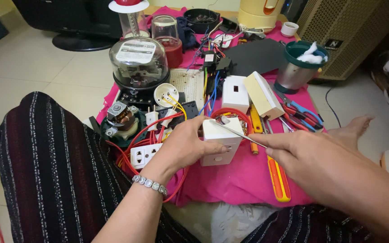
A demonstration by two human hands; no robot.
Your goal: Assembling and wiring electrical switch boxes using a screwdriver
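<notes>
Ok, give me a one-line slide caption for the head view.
Left hand steadies a white switch box while the right hand works a thin metal tool into it, above a pink cloth.

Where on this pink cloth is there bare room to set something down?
Bare pink cloth lies below the white switch box held by the left hand, left of the yellow-handled screwdriver. The right hand hovers over the strip to that screwdriver's right. Crowded: red wires at left, and everything behind the box, around the glass-domed meter.
</notes>
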